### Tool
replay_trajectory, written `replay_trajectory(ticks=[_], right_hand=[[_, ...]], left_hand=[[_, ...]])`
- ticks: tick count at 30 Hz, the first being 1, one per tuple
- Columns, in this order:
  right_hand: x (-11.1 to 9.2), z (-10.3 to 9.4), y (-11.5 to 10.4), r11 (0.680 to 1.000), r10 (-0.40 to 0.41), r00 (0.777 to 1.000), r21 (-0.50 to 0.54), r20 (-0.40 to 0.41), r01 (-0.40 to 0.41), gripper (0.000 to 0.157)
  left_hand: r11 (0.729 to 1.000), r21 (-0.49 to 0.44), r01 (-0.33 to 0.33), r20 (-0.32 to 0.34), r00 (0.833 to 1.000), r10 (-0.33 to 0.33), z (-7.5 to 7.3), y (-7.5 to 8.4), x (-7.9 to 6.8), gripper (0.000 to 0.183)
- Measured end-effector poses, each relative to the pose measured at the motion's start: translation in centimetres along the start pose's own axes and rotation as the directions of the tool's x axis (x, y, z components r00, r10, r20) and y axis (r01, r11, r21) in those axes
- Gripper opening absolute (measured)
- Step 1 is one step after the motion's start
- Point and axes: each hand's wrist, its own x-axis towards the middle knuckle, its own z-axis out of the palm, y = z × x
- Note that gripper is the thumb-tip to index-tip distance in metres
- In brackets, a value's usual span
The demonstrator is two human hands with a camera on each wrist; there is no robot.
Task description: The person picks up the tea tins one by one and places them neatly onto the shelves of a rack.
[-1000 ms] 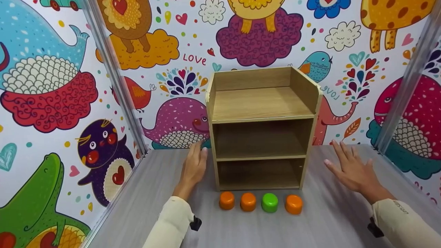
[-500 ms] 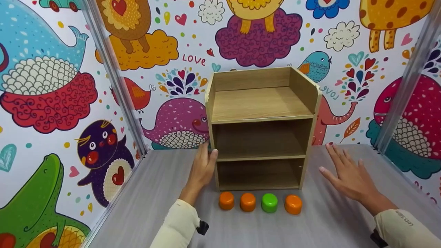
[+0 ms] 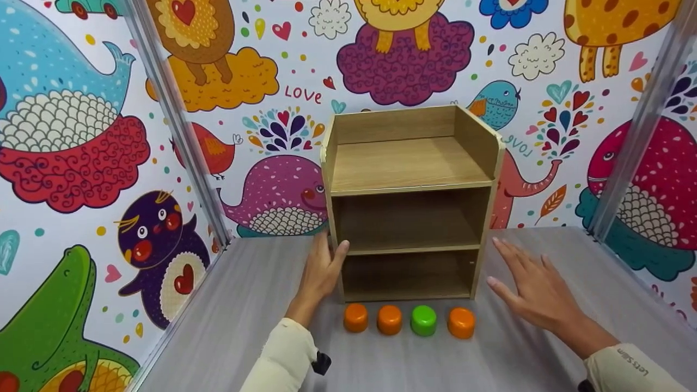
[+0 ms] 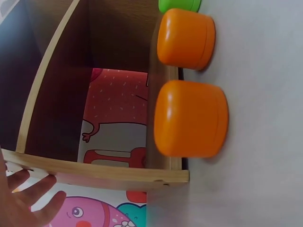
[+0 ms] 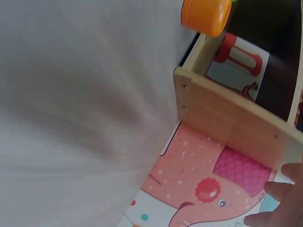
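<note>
left hand (image 3: 321, 272): fingers are loosely extended with the thumb spread apart, nothing clamped; it is held at the left panel (image 4: 118, 176) of the light-brown, box-shaped wooden shelf (image 3: 414, 188), but whether the panel is touched cannot be told.
right hand (image 3: 539, 294): fingers are extended, nothing gripped; it is held near the shelf's right side, a gap being seen from the head.
shelf between hands: it is stood upright, long axis vertical, flanked on both sides; the left hand is placed nearer to it.
row before the shelf: three orange, rounded, plastic-looking cylinders (image 3: 356, 318) and a green, matching cylinder (image 3: 423, 320), third from the left, are lined up.
wrist views: through the shelf's lowest compartment the printed wall (image 4: 116, 97) is revealed, and small holes (image 5: 184, 87) on its right panel (image 5: 227, 113); neither detail is shown from the head.
</note>
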Motion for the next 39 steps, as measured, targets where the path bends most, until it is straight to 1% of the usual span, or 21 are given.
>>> replay_trajectory(ticks=[6, 14, 19, 26, 31, 36, 39], right_hand=[[-0.5, 0.2, -1.3, 0.998, -0.056, 0.998, -0.039, -0.006, 0.055, 0.079], [-0.9, 0.7, -2.3, 0.998, -0.057, 0.997, -0.037, 0.048, 0.059, 0.077], [-1.1, 1.2, -2.5, 0.998, -0.062, 0.997, -0.027, 0.038, 0.063, 0.077], [-1.5, 2.0, -2.8, 0.996, -0.087, 0.996, -0.016, 0.022, 0.088, 0.076], [-1.9, 2.7, -3.1, 0.996, -0.091, 0.995, -0.013, 0.029, 0.092, 0.076], [-2.2, 3.4, -3.5, 0.997, -0.08, 0.995, -0.001, 0.055, 0.08, 0.076], [-2.4, 3.9, -3.8, 0.997, -0.079, 0.995, -0.005, 0.068, 0.08, 0.075]], left_hand=[[1.0, -0.015, -0.025, -0.013, 1.0, 0.025, 0.4, -0.4, 0.3, 0.071], [1.0, -0.019, 0.011, -0.017, 1.0, -0.011, 0.9, -0.8, 0.2, 0.069], [0.999, -0.014, 0.05, -0.027, 0.998, -0.05, 1.3, -0.9, 0.2, 0.069], [0.996, -0.016, 0.082, -0.038, 0.996, -0.083, 1.8, -1.1, 0.4, 0.073], [0.996, -0.026, 0.089, -0.046, 0.995, -0.09, 2.0, -1.2, 0.7, 0.073], [0.996, -0.038, 0.08, -0.054, 0.995, -0.082, 2.2, -1.2, 1.0, 0.072], [0.995, -0.052, 0.085, -0.058, 0.994, -0.088, 2.2, -1.3, 1.2, 0.072]])
